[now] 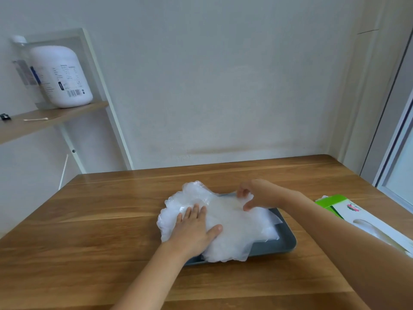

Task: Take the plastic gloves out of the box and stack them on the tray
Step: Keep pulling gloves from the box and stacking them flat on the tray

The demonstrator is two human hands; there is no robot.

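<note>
We saw the gloves point(234, 231) lying as a loose, cloudy heap on the grey tray point(282, 242), which sat on the wooden bench point(100, 231). The heap spilled over the tray's left and far edges. The left hand point(194, 229) lay flat on the heap's left side, fingers straight and thumb spread, pressing the plastic down. The right hand point(257, 195) was at the heap's far side, its thumb and curled fingers pinching the thin film of the gloves.

The box point(342, 206) lay on the bench to the right of the tray, apart from it and partly behind the right forearm. It was green and white with a small pink mark, and we could not read any writing on it.

On the shelf point(55, 117) at the left stood a white jug point(62, 77) with a barcode and small print too blurred to read. A clear bottle point(22, 61) stood just beside it, and a swab point(35, 119) lay in front.
</note>
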